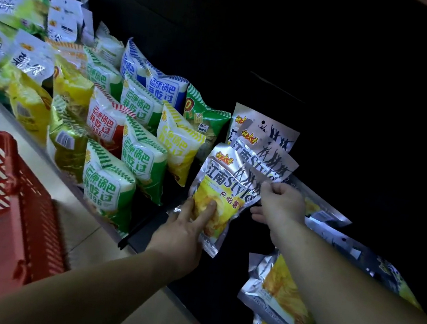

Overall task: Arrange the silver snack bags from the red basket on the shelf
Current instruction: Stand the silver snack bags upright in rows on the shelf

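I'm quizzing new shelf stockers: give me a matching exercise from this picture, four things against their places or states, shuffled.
1 red plastic basket
2 front silver snack bag
3 loose silver snack bags
4 front green-and-white striped bag

A lying flat, lower right
B held by left hand and right hand
C at the lower left corner
D upright, left of both hands

Pairs: 1-C, 2-B, 3-A, 4-D

Head view, down onto shelf, seemingly close
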Demonstrator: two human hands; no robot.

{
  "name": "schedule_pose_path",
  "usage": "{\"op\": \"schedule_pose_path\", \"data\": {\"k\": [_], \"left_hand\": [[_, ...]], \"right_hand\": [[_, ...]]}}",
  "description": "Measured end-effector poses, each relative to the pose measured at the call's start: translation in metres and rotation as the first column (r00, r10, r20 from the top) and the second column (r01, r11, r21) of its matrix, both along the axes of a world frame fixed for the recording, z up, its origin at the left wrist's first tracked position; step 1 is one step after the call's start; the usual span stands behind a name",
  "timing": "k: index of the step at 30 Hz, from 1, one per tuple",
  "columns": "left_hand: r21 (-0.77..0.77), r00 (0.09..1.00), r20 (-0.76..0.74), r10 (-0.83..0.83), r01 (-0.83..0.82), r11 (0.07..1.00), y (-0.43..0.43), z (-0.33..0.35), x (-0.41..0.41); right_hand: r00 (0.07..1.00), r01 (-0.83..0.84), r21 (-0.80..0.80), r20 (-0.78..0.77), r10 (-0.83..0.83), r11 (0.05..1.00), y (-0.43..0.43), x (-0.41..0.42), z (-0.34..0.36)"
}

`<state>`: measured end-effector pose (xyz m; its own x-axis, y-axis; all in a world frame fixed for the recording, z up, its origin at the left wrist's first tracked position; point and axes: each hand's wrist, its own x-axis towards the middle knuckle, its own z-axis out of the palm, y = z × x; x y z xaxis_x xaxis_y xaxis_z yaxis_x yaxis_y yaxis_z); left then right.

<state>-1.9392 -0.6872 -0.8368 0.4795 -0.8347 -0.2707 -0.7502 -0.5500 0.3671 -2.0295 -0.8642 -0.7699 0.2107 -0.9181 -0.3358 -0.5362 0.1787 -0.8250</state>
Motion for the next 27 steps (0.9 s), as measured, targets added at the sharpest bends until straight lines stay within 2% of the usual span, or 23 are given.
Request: {"op": "schedule_pose_path", "data": {"k": [7, 10, 14, 16, 17, 19, 21, 22, 23, 25, 27], "left_hand": [[0.018, 0.999, 0.034, -0.006, 0.005, 1.0, 0.003, 0.021, 0.004], [0.016, 0.997, 0.06, -0.046, 0.045, 0.999, 0.008, 0.028, 0.003], [-0.06, 0.998, -0.022, -0.059, 0.058, 0.997, 0.003, 0.049, -0.008], [-0.031, 0.983, -0.183, -0.019, 0.014, 0.999, -0.007, 0.061, -0.025], [-0.006, 0.947, -0.321, 0.009, -0.012, 1.0, -0.012, 0.063, -0.036], [0.015, 0.835, -0.548, 0.052, -0.052, 0.999, -0.023, 0.062, -0.061], [0.035, 0.764, -0.637, 0.107, -0.11, 0.993, -0.037, 0.058, -0.084], [0.062, 0.771, -0.624, 0.131, -0.118, 0.991, -0.045, 0.054, -0.093], [0.095, 0.805, -0.575, 0.144, -0.109, 0.989, -0.052, 0.053, -0.1], [0.149, 0.883, -0.443, 0.155, -0.098, 0.984, -0.063, 0.051, -0.107], [0.156, 0.884, -0.433, 0.177, -0.12, 0.98, -0.073, 0.049, -0.11]], "right_hand": [[0.995, -0.082, -0.023, -0.064, 0.08, 0.996, -0.001, -0.016, 0.023], [0.98, -0.164, -0.067, -0.126, 0.155, 0.984, 0.004, -0.029, 0.027], [0.913, -0.358, -0.065, -0.234, 0.335, 0.931, 0.005, -0.049, 0.04], [0.818, -0.527, -0.094, -0.326, 0.474, 0.845, 0.003, -0.066, 0.047], [0.743, -0.614, -0.118, -0.418, 0.522, 0.78, 0.001, -0.076, 0.049], [0.553, -0.742, -0.109, -0.656, 0.513, 0.661, -0.002, -0.099, 0.047], [0.403, -0.782, -0.034, -0.79, 0.463, 0.623, -0.005, -0.123, 0.041], [0.386, -0.773, -0.014, -0.804, 0.453, 0.634, -0.008, -0.134, 0.037], [0.411, -0.763, -0.024, -0.79, 0.456, 0.646, -0.012, -0.144, 0.034], [0.541, -0.726, -0.117, -0.705, 0.458, 0.678, -0.022, -0.157, 0.032], [0.611, -0.693, -0.182, -0.663, 0.434, 0.697, -0.034, -0.165, 0.039]]}}
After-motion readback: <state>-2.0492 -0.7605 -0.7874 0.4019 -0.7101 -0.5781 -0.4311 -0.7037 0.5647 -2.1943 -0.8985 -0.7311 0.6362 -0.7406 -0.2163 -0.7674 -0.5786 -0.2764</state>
